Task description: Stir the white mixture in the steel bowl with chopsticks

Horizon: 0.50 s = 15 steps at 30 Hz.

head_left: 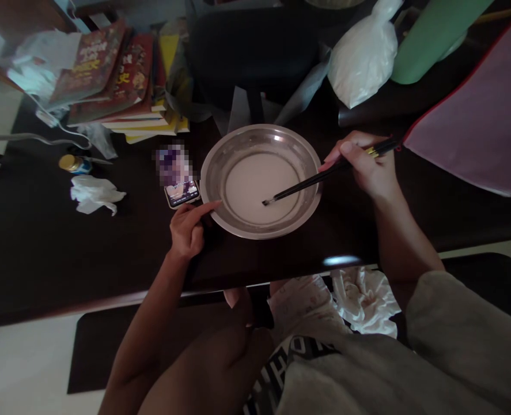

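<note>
A dark table (43, 253) carries a steel bowl (220, 158), books (121, 86) and crumpled tissue (93, 195).

A wide steel bowl (261, 180) of pale, smooth batter sat against my left fingertips; dark chopsticks (320, 178) slanted down-left from my right grip, tips dipped in the batter

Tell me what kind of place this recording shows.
Probably a home desk doubling as a kitchen spot: stacked books, a phone and a metal bowl of pale batter share the dark table.
</note>
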Motion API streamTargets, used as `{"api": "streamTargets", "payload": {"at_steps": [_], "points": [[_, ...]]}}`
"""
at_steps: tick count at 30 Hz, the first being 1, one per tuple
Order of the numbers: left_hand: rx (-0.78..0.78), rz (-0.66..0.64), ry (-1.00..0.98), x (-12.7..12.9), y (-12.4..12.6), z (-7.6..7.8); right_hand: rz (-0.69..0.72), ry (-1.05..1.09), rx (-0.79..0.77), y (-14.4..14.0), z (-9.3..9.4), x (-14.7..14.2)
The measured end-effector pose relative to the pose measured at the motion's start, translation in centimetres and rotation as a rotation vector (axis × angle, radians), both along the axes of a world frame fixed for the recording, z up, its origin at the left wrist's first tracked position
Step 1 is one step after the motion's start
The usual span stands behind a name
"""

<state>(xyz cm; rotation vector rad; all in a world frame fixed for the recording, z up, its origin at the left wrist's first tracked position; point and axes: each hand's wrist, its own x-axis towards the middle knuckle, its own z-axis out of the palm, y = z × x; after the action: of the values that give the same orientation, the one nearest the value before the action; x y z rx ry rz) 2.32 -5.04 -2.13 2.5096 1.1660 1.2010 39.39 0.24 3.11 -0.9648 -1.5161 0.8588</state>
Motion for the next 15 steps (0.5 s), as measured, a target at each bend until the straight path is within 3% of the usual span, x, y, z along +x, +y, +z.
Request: {"api": "streamTargets", "payload": {"at_steps": [3, 9, 15], "points": [[0.0, 0.003, 0.009, -0.07, -0.05, -0.01, 0.064, -0.044, -0.013, -0.06, -0.01, -0.14], [-0.032, 0.026, 0.047, -0.25, -0.14, -0.02, -0.033, 0.028, 0.007, -0.06, 0.23, 0.2], [-0.005, 0.008, 0.045, -0.12, -0.12, 0.08, 0.061, -0.033, -0.043, -0.23, 0.26, -0.14]]}}
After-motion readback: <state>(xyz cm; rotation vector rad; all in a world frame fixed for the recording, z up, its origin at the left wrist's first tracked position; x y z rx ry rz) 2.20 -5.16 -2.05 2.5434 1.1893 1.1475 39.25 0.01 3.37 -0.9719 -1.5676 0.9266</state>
